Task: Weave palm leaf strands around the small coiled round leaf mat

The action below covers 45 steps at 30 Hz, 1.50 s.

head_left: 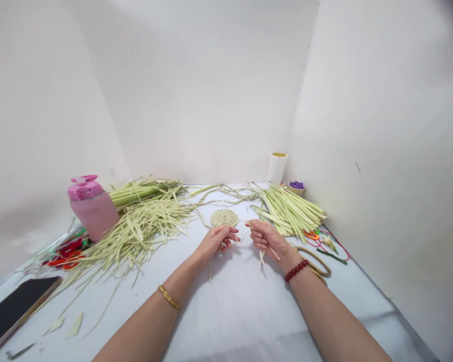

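Observation:
My left hand (pixel 219 238) has its fingers curled on thin pale-green leaf strips, whose ends hang below the palm. Close to its right, my right hand (pixel 263 236) pinches more of these strips between thumb and finger, with loose ends dangling under the fist. Just beyond both hands lies a flat round coil (pixel 224 217) of braided leaf strip on the white-covered table (pixel 226 311). From around the coil, a long braided cord (pixel 201 217) runs back across the table. Exactly how the strips sit inside the fingers is partly hidden.
Left stand a pink bottle (pixel 92 211) and a heap of shredded strips (pixel 143 226); a phone (pixel 18 306) lies nearer. On the right are a bundle of cut leaves (pixel 292 206), gold-handled scissors (pixel 327 269), a white cylinder (pixel 277 168) and a small purple-filled cup (pixel 296 190). Walls enclose the table.

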Available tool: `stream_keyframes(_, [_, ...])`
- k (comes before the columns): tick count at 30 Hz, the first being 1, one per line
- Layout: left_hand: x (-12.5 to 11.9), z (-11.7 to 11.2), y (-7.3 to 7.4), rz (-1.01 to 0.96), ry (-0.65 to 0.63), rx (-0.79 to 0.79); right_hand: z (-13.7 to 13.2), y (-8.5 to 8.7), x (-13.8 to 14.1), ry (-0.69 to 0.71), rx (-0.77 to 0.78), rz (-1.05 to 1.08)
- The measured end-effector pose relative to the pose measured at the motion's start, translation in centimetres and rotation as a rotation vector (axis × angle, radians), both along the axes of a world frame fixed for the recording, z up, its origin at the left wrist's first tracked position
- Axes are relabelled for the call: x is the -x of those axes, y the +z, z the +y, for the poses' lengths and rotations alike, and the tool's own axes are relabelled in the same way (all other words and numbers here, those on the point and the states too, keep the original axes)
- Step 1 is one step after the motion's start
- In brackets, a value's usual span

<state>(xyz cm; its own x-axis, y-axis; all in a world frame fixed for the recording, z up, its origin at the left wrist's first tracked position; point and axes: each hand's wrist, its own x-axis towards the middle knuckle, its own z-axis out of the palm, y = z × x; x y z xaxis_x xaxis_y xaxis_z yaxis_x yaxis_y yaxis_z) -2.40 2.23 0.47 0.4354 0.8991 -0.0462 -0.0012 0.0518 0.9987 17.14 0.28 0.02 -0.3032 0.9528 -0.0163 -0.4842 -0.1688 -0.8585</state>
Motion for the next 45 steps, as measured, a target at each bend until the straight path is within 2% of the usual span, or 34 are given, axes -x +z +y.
stream_keyframes(6, [-0.1,-0.2,0.3,-0.020,0.074,-0.095,-0.2,0.1,0.3,-0.034,-0.035,-0.102])
stream_keyframes(10, [0.3,0.1,0.3,-0.152,0.133,-0.016,-0.2,0.1,0.5,-0.076,-0.020,-0.149])
stream_keyframes(14, [0.5,0.1,0.5,-0.227,0.120,0.073,-0.2,0.0,0.6,-0.072,-0.046,-0.145])
stream_keyframes(23, [0.3,-0.3,1.0,-0.221,0.085,0.103,0.1,-0.1,0.5,-0.105,-0.035,-0.157])
stream_keyframes(33, [0.2,-0.2,0.7,-0.187,0.099,0.064,0.1,-0.4,1.0,-0.102,-0.032,-0.209])
stream_keyframes(36, [0.0,-0.3,0.6,-0.152,0.081,0.063,0.1,-0.6,1.1,-0.073,-0.054,-0.268])
stream_keyframes(40, [0.0,-0.1,0.7,-0.138,0.129,0.019,-0.1,-0.6,1.1,-0.007,-0.101,-0.328])
stream_keyframes(45, [0.1,0.0,0.7,-0.122,0.139,0.031,-0.4,-0.3,1.2,0.023,-0.117,-0.310])
